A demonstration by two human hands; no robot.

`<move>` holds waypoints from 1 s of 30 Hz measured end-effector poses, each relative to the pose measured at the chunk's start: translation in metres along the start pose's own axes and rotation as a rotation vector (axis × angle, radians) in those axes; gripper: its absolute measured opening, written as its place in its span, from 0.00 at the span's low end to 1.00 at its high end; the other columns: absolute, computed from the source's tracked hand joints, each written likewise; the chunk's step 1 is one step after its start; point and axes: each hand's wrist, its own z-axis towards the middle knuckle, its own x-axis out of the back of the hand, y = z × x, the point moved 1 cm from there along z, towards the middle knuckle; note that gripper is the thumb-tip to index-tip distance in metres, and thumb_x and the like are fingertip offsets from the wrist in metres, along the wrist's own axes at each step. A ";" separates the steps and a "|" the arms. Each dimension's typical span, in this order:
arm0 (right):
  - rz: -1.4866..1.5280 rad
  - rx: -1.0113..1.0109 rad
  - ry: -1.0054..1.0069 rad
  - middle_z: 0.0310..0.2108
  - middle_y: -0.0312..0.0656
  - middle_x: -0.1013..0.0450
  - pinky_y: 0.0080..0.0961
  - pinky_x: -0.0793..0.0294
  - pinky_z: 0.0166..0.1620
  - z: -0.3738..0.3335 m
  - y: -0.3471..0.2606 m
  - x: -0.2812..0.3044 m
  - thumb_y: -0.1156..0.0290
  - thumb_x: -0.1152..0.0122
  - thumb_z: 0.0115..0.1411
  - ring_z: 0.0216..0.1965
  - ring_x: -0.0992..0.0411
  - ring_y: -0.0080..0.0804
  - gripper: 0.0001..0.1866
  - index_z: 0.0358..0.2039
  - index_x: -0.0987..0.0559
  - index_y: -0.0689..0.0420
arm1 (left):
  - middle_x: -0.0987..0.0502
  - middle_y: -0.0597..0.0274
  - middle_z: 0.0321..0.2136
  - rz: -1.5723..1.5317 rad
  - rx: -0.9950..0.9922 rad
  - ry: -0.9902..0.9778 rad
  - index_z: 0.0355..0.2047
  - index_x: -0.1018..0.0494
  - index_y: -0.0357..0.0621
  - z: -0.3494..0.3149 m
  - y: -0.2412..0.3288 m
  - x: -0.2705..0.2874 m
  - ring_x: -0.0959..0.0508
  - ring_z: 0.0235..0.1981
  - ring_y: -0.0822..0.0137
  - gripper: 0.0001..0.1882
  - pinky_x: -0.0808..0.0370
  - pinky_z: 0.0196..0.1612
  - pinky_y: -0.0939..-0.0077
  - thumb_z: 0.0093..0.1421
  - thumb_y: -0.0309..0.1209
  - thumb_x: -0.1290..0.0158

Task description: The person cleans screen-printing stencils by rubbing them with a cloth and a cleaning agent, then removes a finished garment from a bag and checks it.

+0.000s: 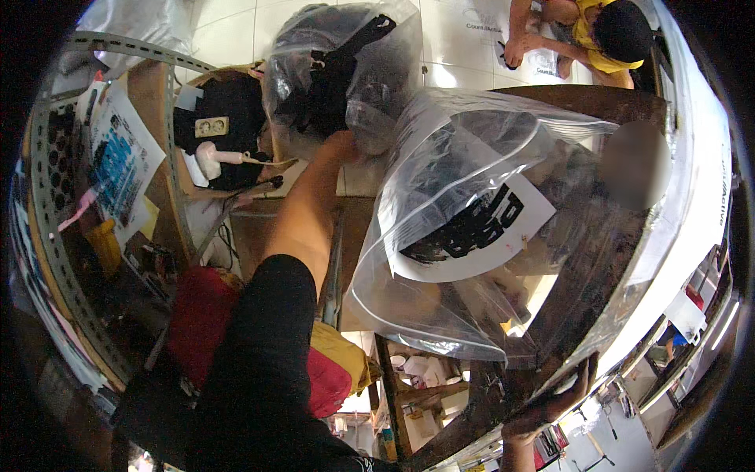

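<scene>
My left hand (342, 147) reaches forward, its black sleeve pushed up to the forearm. It touches or nearly touches the underside of a clear plastic bag (385, 86) stuffed with black cloth (338, 71). Its fingers are blurred and partly hidden there, so their grip does not show. At the lower right, my right hand (554, 405) lies in shadow by the edge of the table, thumb and fingers apart, with nothing visible in it. Between the hands lies a large, crumpled clear plastic sheet or bag (440, 189), with a white sheet bearing a black print (472, 236) under or inside it.
A metal-framed shelf (43, 157) with a printed paper (122, 169) stands at left. Beside it, a white socket (211, 127) and a small pink-handled tool (224, 157) rest on black cloth. A person in yellow (586, 35) works on the tiled floor (228, 35) at the far right.
</scene>
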 end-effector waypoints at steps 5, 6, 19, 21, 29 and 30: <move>-0.093 0.009 0.031 0.68 0.58 0.44 0.56 0.51 0.70 -0.004 -0.006 0.008 0.29 0.65 0.64 0.70 0.47 0.56 0.49 0.67 0.41 0.64 | 0.33 0.36 0.62 -0.276 0.113 0.597 0.68 0.39 0.47 0.031 0.020 -0.026 0.30 0.61 0.43 0.49 0.29 0.60 0.52 0.49 0.47 0.30; -0.067 0.012 0.048 0.68 0.58 0.43 0.56 0.51 0.70 -0.004 -0.004 0.009 0.30 0.63 0.65 0.70 0.46 0.56 0.49 0.67 0.41 0.64 | 0.34 0.35 0.63 -0.375 0.099 0.601 0.68 0.41 0.46 0.043 -0.005 -0.022 0.31 0.62 0.42 0.51 0.30 0.61 0.52 0.48 0.48 0.29; 0.097 -0.656 0.367 0.64 0.52 0.34 0.41 0.42 0.69 0.008 0.025 -0.002 0.65 0.51 0.68 0.66 0.37 0.43 0.25 0.60 0.27 0.67 | 0.28 0.42 0.58 -0.833 0.092 0.328 0.63 0.38 0.31 0.023 0.014 0.001 0.25 0.57 0.51 0.54 0.26 0.57 0.64 0.46 0.55 0.30; 0.048 -0.583 0.307 0.64 0.52 0.34 0.41 0.42 0.69 0.007 0.025 -0.002 0.66 0.50 0.68 0.66 0.37 0.43 0.25 0.61 0.27 0.66 | 0.26 0.44 0.57 -0.821 0.102 0.321 0.62 0.37 0.29 0.014 0.015 0.003 0.23 0.56 0.53 0.54 0.26 0.56 0.66 0.46 0.56 0.30; 0.003 -0.208 0.132 0.66 0.57 0.40 0.51 0.51 0.71 -0.009 0.023 0.000 0.35 0.61 0.64 0.69 0.44 0.52 0.45 0.65 0.36 0.65 | 0.27 0.36 0.58 -0.540 0.338 0.483 0.61 0.35 0.27 0.019 -0.005 -0.034 0.24 0.58 0.50 0.53 0.27 0.58 0.64 0.46 0.55 0.32; 0.018 -0.059 0.070 0.67 0.59 0.43 0.54 0.54 0.71 -0.009 0.013 0.001 0.26 0.66 0.62 0.70 0.46 0.54 0.52 0.65 0.38 0.64 | 0.27 0.36 0.58 -0.549 0.375 0.511 0.62 0.35 0.27 0.019 -0.014 -0.036 0.25 0.58 0.50 0.52 0.28 0.58 0.63 0.46 0.54 0.32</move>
